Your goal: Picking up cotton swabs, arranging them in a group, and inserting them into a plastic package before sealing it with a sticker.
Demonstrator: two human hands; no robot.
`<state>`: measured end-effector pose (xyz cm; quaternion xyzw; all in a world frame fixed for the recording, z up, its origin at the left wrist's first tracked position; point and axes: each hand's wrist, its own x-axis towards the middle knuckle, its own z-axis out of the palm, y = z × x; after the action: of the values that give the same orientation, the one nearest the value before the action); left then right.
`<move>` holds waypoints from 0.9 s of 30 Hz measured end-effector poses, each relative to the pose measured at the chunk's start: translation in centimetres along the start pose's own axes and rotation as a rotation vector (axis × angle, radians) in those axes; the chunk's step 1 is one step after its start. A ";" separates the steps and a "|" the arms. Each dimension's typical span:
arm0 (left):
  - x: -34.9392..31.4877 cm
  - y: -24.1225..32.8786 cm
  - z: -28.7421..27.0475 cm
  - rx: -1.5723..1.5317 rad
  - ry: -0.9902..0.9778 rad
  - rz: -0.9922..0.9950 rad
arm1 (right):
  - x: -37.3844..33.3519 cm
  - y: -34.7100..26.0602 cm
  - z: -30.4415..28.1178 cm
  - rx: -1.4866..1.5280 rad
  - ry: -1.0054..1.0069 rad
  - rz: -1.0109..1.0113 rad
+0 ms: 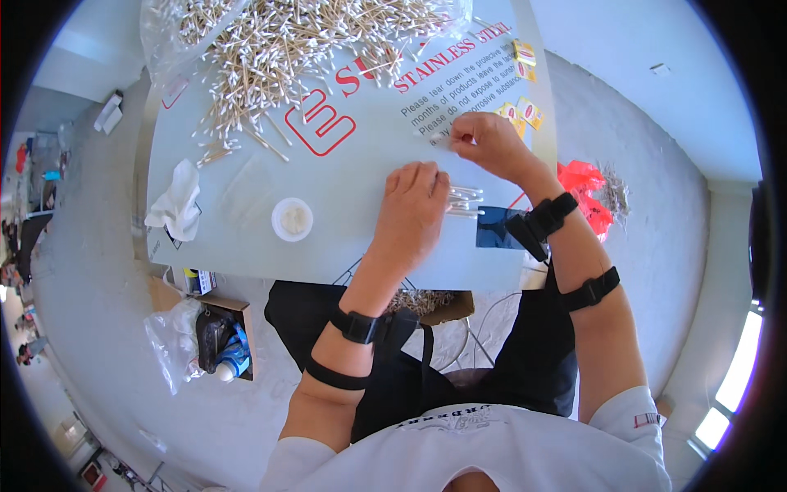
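My left hand [415, 207] is palm down on the tabletop, its fingers curled and close together. A small bunch of cotton swabs [466, 202] sticks out from beside and under its palm, white tips to the right. My right hand [495, 149] hovers just above and to the right, thumb and fingers pinched; whatever may be in the pinch is too small to make out. A big loose heap of cotton swabs [303, 49] spreads over the far part of the table. To the left of my left hand stands a small round white dish [277, 221] with pale contents.
The film-covered table [238, 256] carries a crumpled white tissue [177, 205], yellow packets [525, 56] and a dark blue rectangle [494, 230]. Below are a cardboard box [452, 309] of swabs near my legs, a box of bottles [252, 340] and a red plastic bag [582, 195].
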<state>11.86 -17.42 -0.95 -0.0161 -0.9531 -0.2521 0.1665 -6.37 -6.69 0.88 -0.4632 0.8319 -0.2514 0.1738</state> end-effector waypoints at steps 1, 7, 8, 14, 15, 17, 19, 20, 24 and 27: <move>0.2 0.2 0.0 -0.015 0.030 -0.065 | -0.9 -0.2 0.2 0.002 0.004 0.007; -0.6 -0.1 0.3 0.066 -0.015 -0.057 | -4.6 -1.6 1.5 0.052 0.129 -0.106; -1.0 0.1 0.3 0.121 -0.065 -0.036 | -5.4 -1.9 1.4 0.115 0.126 -0.048; -2.0 1.8 0.7 0.176 -0.148 -0.083 | -10.3 -1.7 4.4 0.646 0.669 0.193; -2.2 2.0 0.7 0.191 -0.153 -0.101 | -10.8 -2.4 5.2 0.651 0.675 0.194; -2.1 2.3 1.2 0.152 -0.062 -0.117 | -11.4 -3.4 7.0 0.750 0.891 0.194; -1.9 1.9 1.7 0.117 0.022 -0.136 | -11.0 -4.5 8.8 0.849 0.957 0.196; -1.6 1.5 2.0 -0.114 0.164 -0.235 | -10.7 -5.1 9.1 0.823 0.979 0.192; -0.1 1.3 2.9 -0.426 0.398 -0.363 | -8.9 -5.8 9.0 0.839 1.009 0.216; 0.3 3.1 4.1 -0.555 0.430 -0.384 | -8.6 -5.1 9.0 0.859 0.991 0.214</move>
<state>10.69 -12.69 -2.76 0.1712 -0.7780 -0.5240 0.3014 6.17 -3.88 -3.03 -0.0975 0.6807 -0.7251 -0.0362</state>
